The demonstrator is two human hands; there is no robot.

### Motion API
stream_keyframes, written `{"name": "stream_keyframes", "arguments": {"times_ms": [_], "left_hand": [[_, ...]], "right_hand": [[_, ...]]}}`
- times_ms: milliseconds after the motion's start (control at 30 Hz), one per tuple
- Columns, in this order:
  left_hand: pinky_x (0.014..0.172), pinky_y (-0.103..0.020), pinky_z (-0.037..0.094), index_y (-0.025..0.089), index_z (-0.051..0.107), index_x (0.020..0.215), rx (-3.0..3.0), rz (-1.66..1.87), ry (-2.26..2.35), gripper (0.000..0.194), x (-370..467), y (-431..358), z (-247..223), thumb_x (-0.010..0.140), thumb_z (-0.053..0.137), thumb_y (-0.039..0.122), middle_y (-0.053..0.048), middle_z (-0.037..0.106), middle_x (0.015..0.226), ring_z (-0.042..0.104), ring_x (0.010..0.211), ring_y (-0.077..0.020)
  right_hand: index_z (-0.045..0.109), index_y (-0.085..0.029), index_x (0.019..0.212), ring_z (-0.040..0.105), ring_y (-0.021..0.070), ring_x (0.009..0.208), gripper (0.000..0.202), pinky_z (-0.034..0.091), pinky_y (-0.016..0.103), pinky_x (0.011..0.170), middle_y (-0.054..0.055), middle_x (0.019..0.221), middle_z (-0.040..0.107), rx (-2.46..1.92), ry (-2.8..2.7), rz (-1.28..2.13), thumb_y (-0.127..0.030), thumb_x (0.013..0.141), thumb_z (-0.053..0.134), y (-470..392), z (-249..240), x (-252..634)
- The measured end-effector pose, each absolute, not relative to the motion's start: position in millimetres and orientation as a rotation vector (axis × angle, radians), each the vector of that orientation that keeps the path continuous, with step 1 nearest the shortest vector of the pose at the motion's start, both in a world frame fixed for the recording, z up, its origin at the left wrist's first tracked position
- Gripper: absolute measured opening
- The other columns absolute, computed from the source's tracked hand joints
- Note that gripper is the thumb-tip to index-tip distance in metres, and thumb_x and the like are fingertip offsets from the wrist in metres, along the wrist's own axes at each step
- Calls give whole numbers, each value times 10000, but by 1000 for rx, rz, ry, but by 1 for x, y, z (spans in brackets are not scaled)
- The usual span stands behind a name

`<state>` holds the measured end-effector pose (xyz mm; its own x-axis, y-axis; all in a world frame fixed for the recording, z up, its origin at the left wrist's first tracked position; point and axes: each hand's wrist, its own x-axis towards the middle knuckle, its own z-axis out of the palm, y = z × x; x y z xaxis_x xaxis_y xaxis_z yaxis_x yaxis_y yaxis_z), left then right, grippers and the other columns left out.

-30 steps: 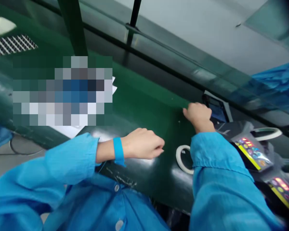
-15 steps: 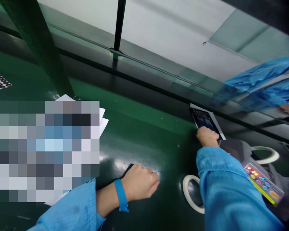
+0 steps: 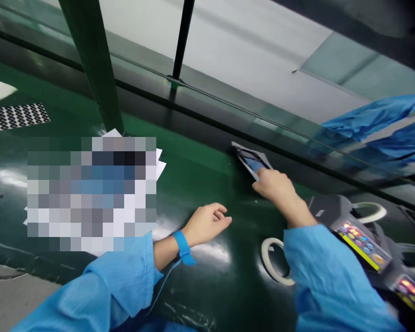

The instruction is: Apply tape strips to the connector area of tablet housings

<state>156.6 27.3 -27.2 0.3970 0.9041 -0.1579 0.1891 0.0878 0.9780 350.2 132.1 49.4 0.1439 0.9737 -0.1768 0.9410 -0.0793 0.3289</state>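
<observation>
My right hand (image 3: pixel 276 186) is closed on the near end of a flat item (image 3: pixel 252 160) with a dark and blue glossy face and a pale edge, tilted over the green tabletop (image 3: pixel 197 166). Near the middle, my left hand (image 3: pixel 207 223) has its fingers loosely curled but apart, with nothing in it. A blue wrist strap (image 3: pixel 184 246) with a thin cord circles the left wrist. White sheets (image 3: pixel 161 171) lie to the left, mostly hidden by pixelation.
A tape roll (image 3: pixel 271 265) lies by my right sleeve. Grey tape machines (image 3: pixel 332 212) with lit panels stand at the right. A green post (image 3: pixel 93 60) rises at the left, near a patterned sheet (image 3: pixel 20 116). Beyond the glass, another person's blue sleeve (image 3: pixel 383 113) shows.
My right hand has moved left, bringing the flat item away from the machine. My left hand has risen slightly and its fingers have loosened. The view has shifted.
</observation>
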Motion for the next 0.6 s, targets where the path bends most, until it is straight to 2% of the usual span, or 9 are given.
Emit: {"name": "stream_keyframes", "arguments": {"times_ms": [67,167,233,333,400,500,600], "left_hand": [[663,-249,525,121,529,1182,1251,753,1049,410,156,28,-26,869,569,383,-115,669,1006,663,833,-178],[673,-261,552,120,428,1280,1070,777,1030,501,154,22,-23,909,515,444,-171,623,1135,671,888,-192],[677,-267,559,135,431,1257,1011,772,1013,481,152,14,-20,902,535,442,-157,643,1096,682,848,-185],[637,-267,554,145,438,1208,1015,766,1014,456,153,6,-15,848,620,357,-90,691,901,679,716,-168],[612,-258,546,144,428,1211,1056,773,1033,499,153,5,-12,798,660,302,-57,694,829,665,650,-155],[565,-251,535,126,435,1230,1144,738,1058,587,149,9,-5,727,692,289,-37,691,760,653,599,-161],[490,-251,513,94,438,1260,1242,663,1102,709,137,16,6,661,722,346,-39,688,698,652,582,-196]], "right_hand": [[594,-120,1023,627,222,846,208,468,330,704,135,986,620,2001,1993,144,-135,830,517,83,52,325],[593,-131,937,630,231,764,197,428,312,604,125,904,605,1950,2167,141,-66,807,460,0,44,292],[592,-133,896,623,230,731,217,409,306,563,117,850,594,1971,2237,115,-32,810,421,-48,34,275],[599,-150,931,604,196,675,189,397,292,527,81,820,594,2002,2359,21,-67,828,465,-90,21,262],[603,-182,999,601,186,723,154,432,292,580,54,847,606,2006,2472,-41,-191,858,542,-99,15,268],[600,-219,1077,582,199,907,249,465,317,764,52,973,621,2059,2610,-68,-376,887,564,-95,10,299],[594,-185,1125,536,235,1041,273,443,374,868,96,1127,601,2195,2635,-23,-336,903,543,-85,0,329]]}}
